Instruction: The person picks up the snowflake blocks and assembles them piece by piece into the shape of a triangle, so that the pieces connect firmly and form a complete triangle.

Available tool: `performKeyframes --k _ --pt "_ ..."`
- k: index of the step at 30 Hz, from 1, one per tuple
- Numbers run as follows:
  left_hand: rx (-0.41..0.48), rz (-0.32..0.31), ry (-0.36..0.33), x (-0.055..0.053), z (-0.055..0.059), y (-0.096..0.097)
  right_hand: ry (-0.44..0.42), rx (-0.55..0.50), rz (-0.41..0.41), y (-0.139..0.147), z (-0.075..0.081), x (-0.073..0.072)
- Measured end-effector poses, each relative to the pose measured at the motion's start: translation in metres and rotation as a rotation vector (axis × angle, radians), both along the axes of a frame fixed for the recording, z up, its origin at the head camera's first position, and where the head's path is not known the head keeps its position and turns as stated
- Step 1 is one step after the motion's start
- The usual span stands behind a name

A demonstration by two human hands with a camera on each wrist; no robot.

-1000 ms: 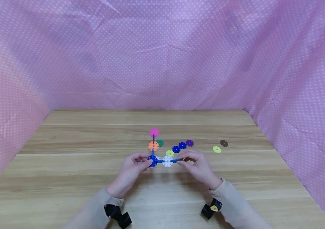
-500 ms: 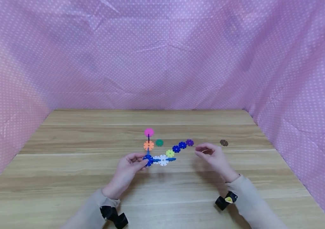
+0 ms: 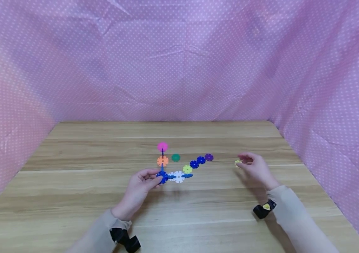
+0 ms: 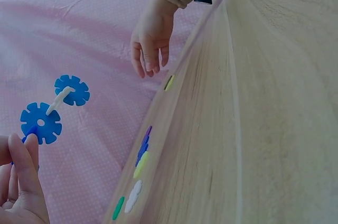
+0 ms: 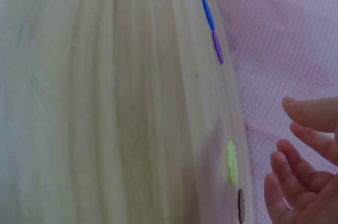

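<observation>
My left hand (image 3: 138, 188) pinches a dark blue notched disc (image 3: 165, 176) between thumb and fingers. That disc belongs to a chain of interlocking plastic discs held above the table. One branch runs right through a white disc (image 3: 179, 176) between two light blue discs (image 4: 42, 122). Another branch reaches away to an orange disc (image 3: 163, 161) and a pink disc (image 3: 162, 147). My right hand (image 3: 256, 170), fingers loosely bent, hovers at a loose yellow disc (image 3: 237, 163). A gap shows between the fingers and the yellow disc (image 5: 232, 163) in the right wrist view.
On the wooden table (image 3: 179, 218) lie a green disc (image 3: 175, 157) and a row with a yellow disc (image 3: 187, 169), dark blue discs (image 3: 201, 160) and a purple disc (image 3: 209, 157). A brown disc (image 5: 241, 206) lies near the right hand. Pink dotted cloth (image 3: 179, 70) surrounds the table.
My right hand has let go of the chain's right end and moved right to the loose yellow disc. My left hand has shifted slightly left with the chain.
</observation>
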State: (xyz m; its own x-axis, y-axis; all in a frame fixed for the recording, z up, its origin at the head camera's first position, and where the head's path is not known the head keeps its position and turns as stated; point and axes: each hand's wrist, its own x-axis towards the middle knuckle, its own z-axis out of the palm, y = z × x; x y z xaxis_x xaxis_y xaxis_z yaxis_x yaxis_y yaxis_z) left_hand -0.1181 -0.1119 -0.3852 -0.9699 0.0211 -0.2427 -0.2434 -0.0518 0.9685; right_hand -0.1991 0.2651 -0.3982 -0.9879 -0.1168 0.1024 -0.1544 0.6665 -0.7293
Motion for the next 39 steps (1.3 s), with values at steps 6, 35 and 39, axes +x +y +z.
performKeyframes --k 6,35,39 --pt "-0.002 0.011 0.012 0.000 0.001 0.000 -0.028 0.068 0.006 0.005 -0.007 -0.006" --pt "0.005 0.026 0.047 0.003 -0.002 0.000 -0.058 0.182 0.023 0.007 -0.013 -0.018" --pt "0.010 0.028 0.053 0.004 -0.002 0.000 -0.057 0.184 0.024 0.005 -0.013 -0.014"
